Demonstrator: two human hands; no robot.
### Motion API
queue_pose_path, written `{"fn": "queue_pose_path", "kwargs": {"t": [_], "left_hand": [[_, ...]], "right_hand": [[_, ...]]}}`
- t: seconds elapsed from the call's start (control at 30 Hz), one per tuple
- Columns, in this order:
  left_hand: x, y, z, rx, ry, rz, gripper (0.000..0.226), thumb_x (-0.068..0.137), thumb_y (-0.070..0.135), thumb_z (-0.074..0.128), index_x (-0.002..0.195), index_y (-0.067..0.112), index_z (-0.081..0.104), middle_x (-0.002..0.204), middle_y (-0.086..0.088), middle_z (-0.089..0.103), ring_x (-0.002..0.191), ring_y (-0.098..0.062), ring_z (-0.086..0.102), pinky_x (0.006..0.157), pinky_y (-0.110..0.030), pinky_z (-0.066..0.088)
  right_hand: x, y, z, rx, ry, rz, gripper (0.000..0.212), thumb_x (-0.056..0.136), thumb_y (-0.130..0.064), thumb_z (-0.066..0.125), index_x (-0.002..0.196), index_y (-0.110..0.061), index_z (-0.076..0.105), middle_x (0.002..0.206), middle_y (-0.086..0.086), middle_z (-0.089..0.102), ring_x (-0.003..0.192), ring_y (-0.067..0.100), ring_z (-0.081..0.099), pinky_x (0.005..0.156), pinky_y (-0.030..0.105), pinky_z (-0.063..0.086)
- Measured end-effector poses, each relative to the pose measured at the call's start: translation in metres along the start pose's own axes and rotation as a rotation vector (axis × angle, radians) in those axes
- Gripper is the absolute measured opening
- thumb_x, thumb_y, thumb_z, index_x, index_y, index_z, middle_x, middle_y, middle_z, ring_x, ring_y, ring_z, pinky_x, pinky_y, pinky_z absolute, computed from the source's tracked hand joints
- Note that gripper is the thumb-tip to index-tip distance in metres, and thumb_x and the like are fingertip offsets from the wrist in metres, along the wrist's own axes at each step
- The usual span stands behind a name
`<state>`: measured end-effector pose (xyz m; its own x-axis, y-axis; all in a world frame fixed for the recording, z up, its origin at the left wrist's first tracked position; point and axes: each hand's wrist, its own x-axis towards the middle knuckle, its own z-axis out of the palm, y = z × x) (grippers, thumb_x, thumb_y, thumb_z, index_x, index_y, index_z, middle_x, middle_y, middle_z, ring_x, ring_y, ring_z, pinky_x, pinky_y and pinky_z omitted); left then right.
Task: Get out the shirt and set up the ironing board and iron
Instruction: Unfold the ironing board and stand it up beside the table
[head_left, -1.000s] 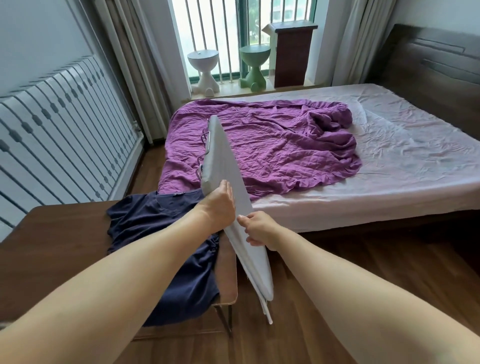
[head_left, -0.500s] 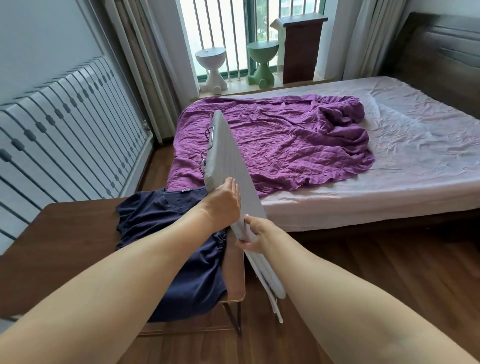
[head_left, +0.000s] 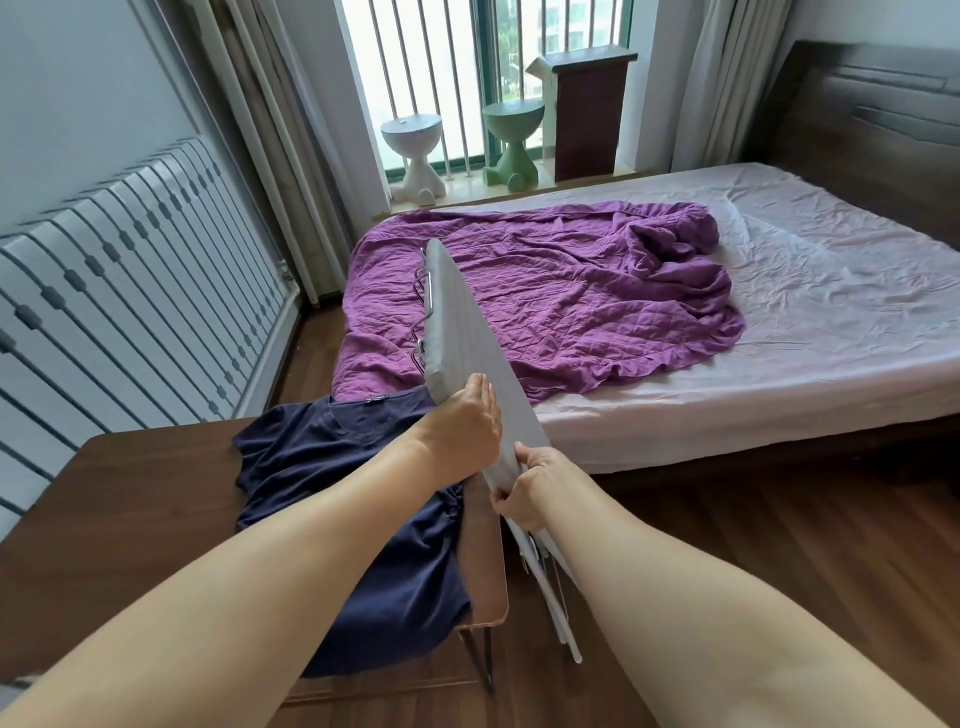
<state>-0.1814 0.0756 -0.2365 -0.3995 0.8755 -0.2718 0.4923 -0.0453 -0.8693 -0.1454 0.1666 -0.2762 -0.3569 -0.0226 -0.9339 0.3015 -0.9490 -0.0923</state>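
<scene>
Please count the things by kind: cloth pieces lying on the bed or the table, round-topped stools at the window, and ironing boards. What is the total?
Cloth pieces: 3 (crumpled purple quilt, dark navy shirt, pale pink bedsheet)
Stools: 2 (white round-topped stool, green round-topped stool)
Ironing boards: 1 (folded grey padded ironing board)
Total: 6

No writing is legible; the small collar tag (head_left: 378, 399) on the navy shirt (head_left: 332, 467) is too blurred.

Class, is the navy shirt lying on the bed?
No, the navy shirt lies on the brown table, not the bed.
</scene>
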Motion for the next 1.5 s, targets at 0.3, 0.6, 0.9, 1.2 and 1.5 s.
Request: {"fn": "queue_pose_path", "kwargs": {"t": [0.3, 0.6, 0.9, 1.2, 1.5], "left_hand": [[0.017, 0.006, -0.012, -0.061, 0.028, -0.072, 0.034, 0.091, 0.012, 0.047, 0.118, -0.004, 0.059, 0.115, -0.023, 0.065, 0.105, -0.036, 0.063, 0.093, -0.044, 0.049], [0.022, 0.016, -0.02, -0.037, 0.079, -0.054, 0.041, 0.097, 0.003, 0.031, 0.131, -0.019, 0.033, 0.134, -0.039, 0.041, 0.124, -0.051, 0.043, 0.107, -0.055, 0.032], [0.021, 0.026, -0.023, -0.297, 0.259, -0.27, 0.039, 0.054, 0.029, 0.082, 0.083, 0.004, 0.076, 0.082, -0.015, 0.075, 0.077, -0.028, 0.073, 0.073, -0.038, 0.059], [0.009, 0.033, -0.026, -0.345, 0.344, -0.37, 0.04, 0.076, 0.006, 0.037, 0.085, 0.002, 0.076, 0.084, -0.017, 0.074, 0.08, -0.029, 0.072, 0.075, -0.038, 0.059], [0.004, 0.041, -0.02, -0.438, 0.397, -0.474, 0.043, 0.077, 0.003, 0.034, 0.089, 0.0, 0.075, 0.088, -0.018, 0.074, 0.082, -0.03, 0.072, 0.078, -0.039, 0.058]], "right_hand": [[0.002, -0.025, -0.014, -0.037, -0.009, -0.115, 0.02, 0.086, -0.001, 0.064, 0.106, -0.004, 0.061, 0.123, 0.01, 0.061, 0.117, 0.028, 0.055, 0.086, 0.038, 0.048], [0.001, -0.034, -0.026, -0.057, 0.025, -0.15, 0.032, 0.086, 0.005, 0.06, 0.117, -0.003, 0.059, 0.121, 0.009, 0.061, 0.113, 0.03, 0.057, 0.074, 0.041, 0.046], [-0.005, -0.038, -0.038, -0.053, 0.038, -0.178, 0.03, 0.087, 0.002, 0.059, 0.117, 0.0, 0.061, 0.121, 0.012, 0.063, 0.11, 0.029, 0.061, 0.074, 0.039, 0.047], [-0.017, -0.038, -0.045, -0.04, -0.013, -0.185, 0.015, 0.086, 0.003, 0.061, 0.075, 0.0, 0.052, 0.117, 0.007, 0.062, 0.115, 0.026, 0.059, 0.074, 0.035, 0.044], [-0.031, -0.041, -0.043, -0.006, 0.012, -0.256, 0.021, 0.087, -0.021, 0.064, 0.075, -0.007, 0.054, 0.098, 0.006, 0.059, 0.099, 0.027, 0.062, 0.064, 0.033, 0.045]]}}
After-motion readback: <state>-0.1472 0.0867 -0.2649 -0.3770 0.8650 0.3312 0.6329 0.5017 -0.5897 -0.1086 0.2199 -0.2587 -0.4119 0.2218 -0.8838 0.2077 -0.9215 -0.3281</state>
